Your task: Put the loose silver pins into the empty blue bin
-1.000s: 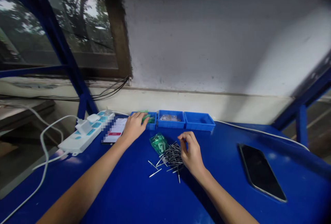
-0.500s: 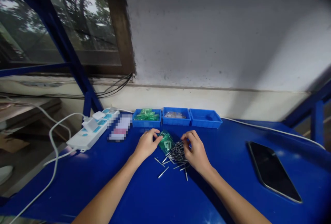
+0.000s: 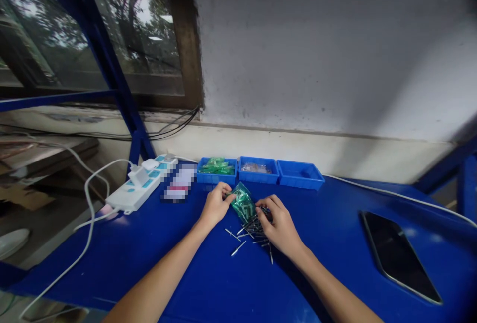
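My left hand [image 3: 216, 206] pinches the upper left edge of a small green plastic bag [image 3: 244, 202], which shows pale printed marks. A pile of blind rivets [image 3: 255, 227] lies on the blue table just below and to the right of the bag. My right hand [image 3: 278, 223] is over the right side of the pile, hiding part of it. Its thumb and fingertips are drawn together at the bag's right edge; what they hold, if anything, is too small to make out. A few loose rivets [image 3: 238, 248] lie in front of the pile.
Along the back stand three blue bins: one with green bags [image 3: 216, 166], one with clear packets [image 3: 257, 168], and another bin [image 3: 301, 181] at the right. A white power strip [image 3: 139, 186] and a blurred-out item [image 3: 180, 183] lie left. A dark phone-like device [image 3: 400, 256] lies right.
My right hand has moved left from above the rivets to the bag's right edge. The bag looks raised and more spread out in my left hand. The whole view has shifted slightly.
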Tool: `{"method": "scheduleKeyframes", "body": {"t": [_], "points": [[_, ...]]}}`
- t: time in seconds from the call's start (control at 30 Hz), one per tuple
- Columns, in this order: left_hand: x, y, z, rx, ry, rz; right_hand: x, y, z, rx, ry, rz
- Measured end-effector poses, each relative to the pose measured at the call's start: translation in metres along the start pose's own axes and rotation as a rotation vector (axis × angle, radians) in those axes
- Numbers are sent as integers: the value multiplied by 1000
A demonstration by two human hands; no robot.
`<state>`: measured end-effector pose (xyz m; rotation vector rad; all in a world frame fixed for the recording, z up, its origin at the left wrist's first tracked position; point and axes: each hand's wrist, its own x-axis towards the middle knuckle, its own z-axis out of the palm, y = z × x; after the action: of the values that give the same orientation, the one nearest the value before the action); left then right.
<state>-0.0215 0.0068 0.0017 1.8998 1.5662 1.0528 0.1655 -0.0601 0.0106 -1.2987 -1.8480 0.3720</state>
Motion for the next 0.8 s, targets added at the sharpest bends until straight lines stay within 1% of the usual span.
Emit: {"method": "scheduleKeyframes", "body": {"t": [0.07, 0.1, 0.17, 0.27, 0.4, 0.47, 0.5, 0.57, 0.6, 0.63, 0.7, 0.77, 0.8], "points": [[-4, 7, -4, -131, 80, 93, 0, -2, 0, 49, 11, 35], [-7, 12, -5, -155, 103, 155, 0, -3, 0, 87, 19, 64], [-14, 24, -7, -162, 91, 290, 0, -7, -1, 178, 43, 129], [-25, 37, -5, -176, 28, 448, 0, -13, -5, 324, 74, 207], [-32, 43, -1, -183, 39, 573, 0, -21, -11, 594, 88, 295], [-34, 45, -1, -169, 43, 611, 1, -21, -11, 660, 110, 305], [-35, 45, -2, -163, 26, 618, 2, -20, -11, 666, 136, 303], [-36, 47, -3, -167, -46, 588, 3, -15, -10, 650, 224, 291], [-36, 47, -3, -190, -104, 541, 3, -12, -10, 628, 274, 282], [-36, 48, -3, -239, -172, 467, 2, -9, -10, 588, 316, 269], [-35, 46, 0, -420, -307, 261, 1, -6, -12, 448, 372, 208], [-33, 43, 3, -672, -389, 53, -1, -5, -15, 285, 374, 74], [-31, 41, 5, -792, -396, -27, -3, -6, -16, 222, 352, -18]]}}
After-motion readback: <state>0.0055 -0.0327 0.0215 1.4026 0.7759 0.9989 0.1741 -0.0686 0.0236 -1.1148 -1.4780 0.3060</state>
